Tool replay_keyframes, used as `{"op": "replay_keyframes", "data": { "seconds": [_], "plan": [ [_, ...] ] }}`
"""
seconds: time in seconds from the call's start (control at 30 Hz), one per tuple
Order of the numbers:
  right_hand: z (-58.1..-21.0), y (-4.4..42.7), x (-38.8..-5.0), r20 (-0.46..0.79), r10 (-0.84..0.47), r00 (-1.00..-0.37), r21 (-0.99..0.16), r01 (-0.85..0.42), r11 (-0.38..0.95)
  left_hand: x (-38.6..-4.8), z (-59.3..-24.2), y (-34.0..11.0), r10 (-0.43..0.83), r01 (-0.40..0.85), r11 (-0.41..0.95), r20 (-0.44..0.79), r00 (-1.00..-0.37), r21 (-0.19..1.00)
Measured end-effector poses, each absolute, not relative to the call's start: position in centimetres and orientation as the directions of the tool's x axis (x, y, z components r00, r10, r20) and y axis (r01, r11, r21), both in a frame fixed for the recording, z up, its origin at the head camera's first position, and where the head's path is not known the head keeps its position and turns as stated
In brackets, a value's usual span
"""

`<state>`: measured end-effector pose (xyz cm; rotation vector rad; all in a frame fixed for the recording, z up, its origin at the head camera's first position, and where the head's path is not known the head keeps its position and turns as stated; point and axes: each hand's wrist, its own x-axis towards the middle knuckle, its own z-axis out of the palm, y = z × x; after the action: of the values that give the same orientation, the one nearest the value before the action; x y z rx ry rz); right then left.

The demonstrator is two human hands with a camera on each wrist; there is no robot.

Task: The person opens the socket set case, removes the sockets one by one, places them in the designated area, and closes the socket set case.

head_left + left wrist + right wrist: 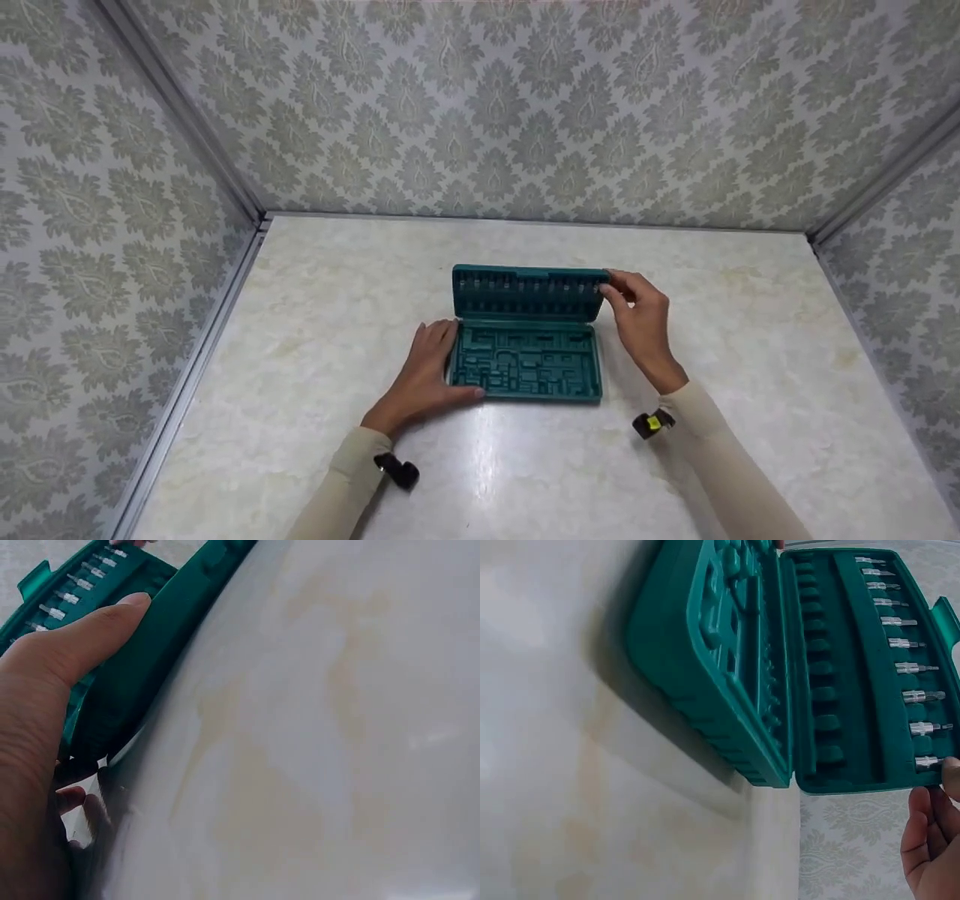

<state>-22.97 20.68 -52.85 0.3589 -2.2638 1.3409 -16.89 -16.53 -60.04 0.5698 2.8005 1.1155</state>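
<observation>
A green plastic socket-set case lies unfolded on the table, its lid raised at the back. Along the lid runs a row of several silver bit sockets. The base shows bare moulded recesses. My left hand grips the base's left end, thumb over the front rim and fingers along the left side; its thumb also shows in the left wrist view. With thumb and fingers, my right hand pinches the lid's upper right corner, beside the end socket. A latch tab juts from the lid's edge.
The pale marbled tabletop surrounds the case. Patterned walls stand behind and at both sides, with a metal rail along the left edge. Each wrist carries a small black camera.
</observation>
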Motion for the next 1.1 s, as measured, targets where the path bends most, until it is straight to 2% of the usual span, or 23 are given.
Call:
{"op": "replay_keyframes", "data": {
  "seconds": [0.43, 1.1],
  "plan": [
    [-54.0, 20.7, -26.2, 0.277, -0.013, -0.961, -0.817, -0.242, 0.524, -17.2, -59.9, -16.3, 0.392, 0.364, 0.657, 0.114, -0.913, 0.660],
    [-56.6, 20.0, -28.9, 0.045, -0.039, -0.998, -0.828, -0.059, 0.558, -16.9, -60.1, -16.7, 0.370, 0.347, 0.656, 0.115, -0.922, 0.670]
  ]
}}
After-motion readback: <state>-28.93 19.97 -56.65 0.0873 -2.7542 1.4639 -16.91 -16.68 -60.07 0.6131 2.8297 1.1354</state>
